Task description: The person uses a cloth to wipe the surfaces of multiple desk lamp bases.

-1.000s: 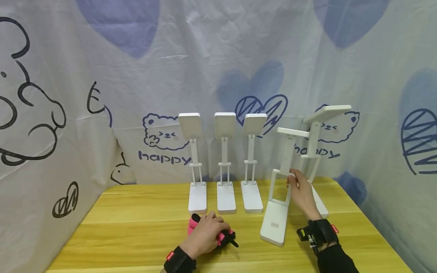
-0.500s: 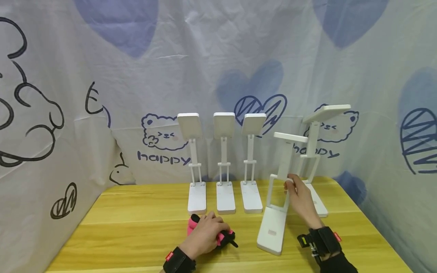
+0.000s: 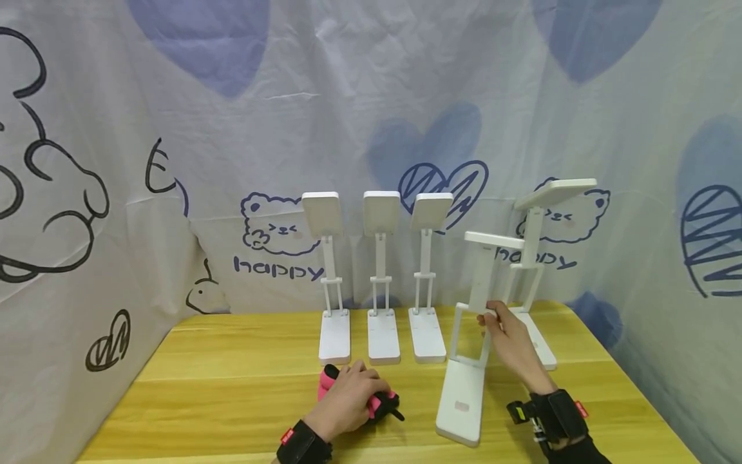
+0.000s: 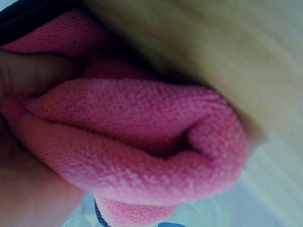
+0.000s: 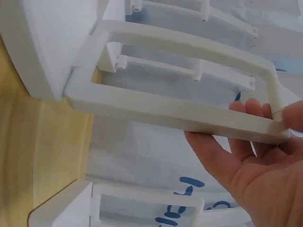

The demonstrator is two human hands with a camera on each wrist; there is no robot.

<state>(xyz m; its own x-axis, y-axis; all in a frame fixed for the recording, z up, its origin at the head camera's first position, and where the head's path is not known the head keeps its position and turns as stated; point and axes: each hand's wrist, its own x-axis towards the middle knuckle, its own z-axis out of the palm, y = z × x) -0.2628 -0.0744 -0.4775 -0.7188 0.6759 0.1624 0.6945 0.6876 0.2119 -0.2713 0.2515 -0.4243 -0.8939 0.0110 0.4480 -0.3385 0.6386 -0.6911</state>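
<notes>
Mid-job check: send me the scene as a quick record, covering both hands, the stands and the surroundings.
Left hand: grips pink-and-black cloth
Right hand: holds the nearest white stand by the top of its frame
Back row: three white stands, upright
Fifth stand: upright, behind the right hand
Surface: wood-grain table
Backdrop: printed curtain
Unclear: whether the held base touches the table
</notes>
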